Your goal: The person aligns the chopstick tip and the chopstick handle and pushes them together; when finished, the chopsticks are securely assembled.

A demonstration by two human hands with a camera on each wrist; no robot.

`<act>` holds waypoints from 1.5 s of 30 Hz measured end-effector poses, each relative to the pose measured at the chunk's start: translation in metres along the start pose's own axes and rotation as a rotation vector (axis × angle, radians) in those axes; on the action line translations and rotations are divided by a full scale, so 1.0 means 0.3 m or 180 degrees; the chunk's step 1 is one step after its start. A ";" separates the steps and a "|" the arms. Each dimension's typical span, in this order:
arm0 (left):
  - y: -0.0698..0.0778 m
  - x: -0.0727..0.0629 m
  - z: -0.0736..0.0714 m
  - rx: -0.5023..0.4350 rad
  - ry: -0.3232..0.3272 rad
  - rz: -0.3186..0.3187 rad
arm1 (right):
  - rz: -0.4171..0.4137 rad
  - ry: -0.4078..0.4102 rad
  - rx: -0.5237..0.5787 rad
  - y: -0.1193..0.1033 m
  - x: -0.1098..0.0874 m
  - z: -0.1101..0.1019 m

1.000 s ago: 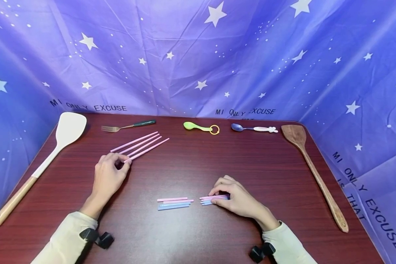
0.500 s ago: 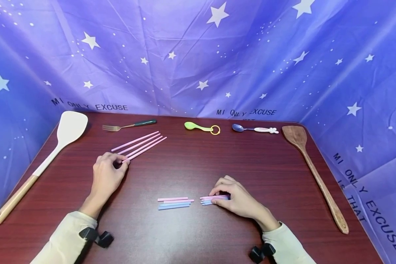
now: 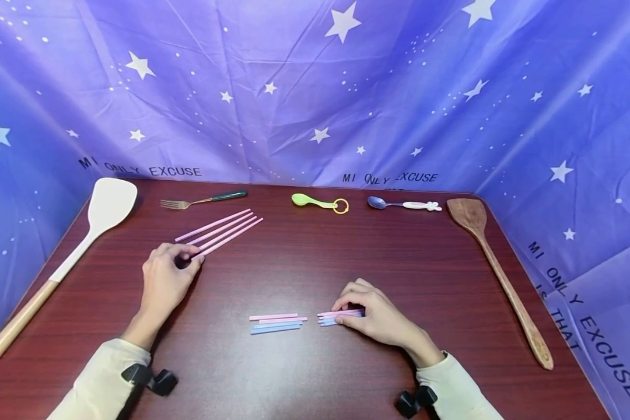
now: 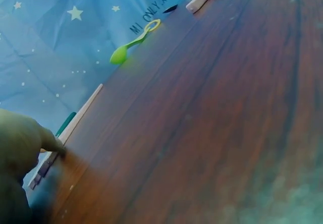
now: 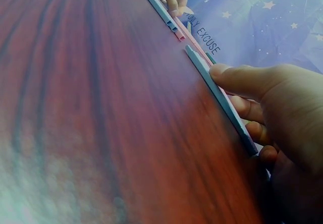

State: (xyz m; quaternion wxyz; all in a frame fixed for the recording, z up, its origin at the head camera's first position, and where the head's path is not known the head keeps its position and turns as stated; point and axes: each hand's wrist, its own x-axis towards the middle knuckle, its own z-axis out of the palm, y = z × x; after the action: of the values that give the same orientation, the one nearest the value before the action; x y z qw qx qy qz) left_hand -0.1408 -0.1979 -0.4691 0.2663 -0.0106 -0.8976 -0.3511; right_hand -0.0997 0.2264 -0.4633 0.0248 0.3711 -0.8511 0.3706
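Several long thin pink sticks (image 3: 219, 226) lie side by side, slanting up to the right, at the left of the table. My left hand (image 3: 168, 277) is at their lower ends, thumb and index finger pinching the end of the nearest pink stick. In the left wrist view, a fingertip (image 4: 54, 144) is right at the sticks. My right hand (image 3: 375, 312) holds a bundle of short pink and blue sticks (image 3: 328, 318) low on the table, partly hidden by its fingers. Left of it lies another group of short pink and blue sticks (image 3: 277, 324).
Along the back lie a fork (image 3: 205, 200) with a green handle, a green spoon (image 3: 315, 202) with a yellow ring, and a purple spoon (image 3: 396, 203) with a white handle. A white spatula (image 3: 107, 210) lies far left, a wooden spatula (image 3: 499, 271) far right. Starry cloth (image 3: 273, 116) surrounds the table.
The nearest long pink stick has slid down-left, bringing its far end closer to the others. My left hand has shifted slightly left with it. My right hand stays at the short sticks.
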 end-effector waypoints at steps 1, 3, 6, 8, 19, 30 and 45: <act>0.002 -0.001 0.001 -0.0037 0.0026 0.0031 | 0.0000 0.0000 -0.0004 0.000 0.001 0.000; 0.011 -0.010 0.002 -0.0124 0.0066 0.0130 | 0.0002 -0.0005 -0.0015 -0.001 0.003 0.001; 0.041 -0.037 0.006 -0.0399 -0.0035 0.0304 | 0.0009 -0.0005 -0.0006 -0.002 0.005 -0.001; 0.069 -0.063 0.012 -0.0596 -0.0248 0.0437 | 0.0023 0.0005 0.0005 -0.004 0.006 -0.002; 0.217 -0.209 0.059 -0.0677 -0.1327 0.1037 | 0.0035 0.0025 0.0016 -0.003 0.007 -0.004; 0.280 -0.249 0.087 -0.0582 -0.1415 0.0825 | 0.0041 0.0048 0.0007 -0.007 0.012 -0.004; 0.306 -0.218 0.091 -0.0455 -0.1718 0.0446 | 0.0144 0.0195 -0.0006 -0.015 0.009 0.015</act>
State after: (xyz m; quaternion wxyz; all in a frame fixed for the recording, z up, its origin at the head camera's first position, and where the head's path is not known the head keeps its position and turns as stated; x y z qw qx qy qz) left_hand -0.0787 -0.1004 -0.4604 0.0399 -0.1844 -0.9061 -0.3786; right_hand -0.0977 0.2198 -0.4628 0.0428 0.3402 -0.8584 0.3815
